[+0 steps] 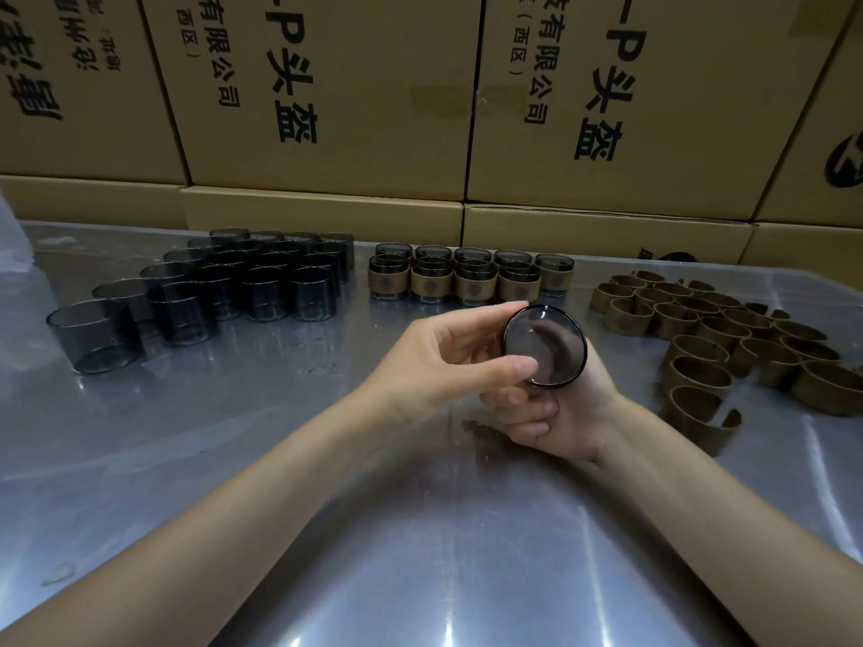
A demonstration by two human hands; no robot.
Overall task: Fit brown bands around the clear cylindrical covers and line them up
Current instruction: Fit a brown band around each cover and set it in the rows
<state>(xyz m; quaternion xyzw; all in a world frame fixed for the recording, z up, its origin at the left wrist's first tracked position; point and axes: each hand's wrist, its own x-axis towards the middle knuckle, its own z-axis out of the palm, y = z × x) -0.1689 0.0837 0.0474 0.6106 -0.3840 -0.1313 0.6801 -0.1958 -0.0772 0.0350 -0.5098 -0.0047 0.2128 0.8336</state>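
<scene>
A: Head view: what do we see around us?
B: A shiny metal worktop (233, 459), with cardboard boxes (327, 95) stacked behind.
A: And the clear cover (544, 345)?
B: We hold it above the worktop's middle, left hand (448, 361) and right hand (567, 413) both in a curled grip around it, its round end and long axis pointing at us.

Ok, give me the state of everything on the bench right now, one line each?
Held cover: off the table, gripped by both hands, tilted toward the camera, no band visible on it.
Left hand: fingers curled round the cover.
Right hand: holds the cover from below.
Bare covers: upright, grouped at left, unbanded.
Banded covers: upright, lined up in rows.
Loose bands: piled at right, unused.
</scene>
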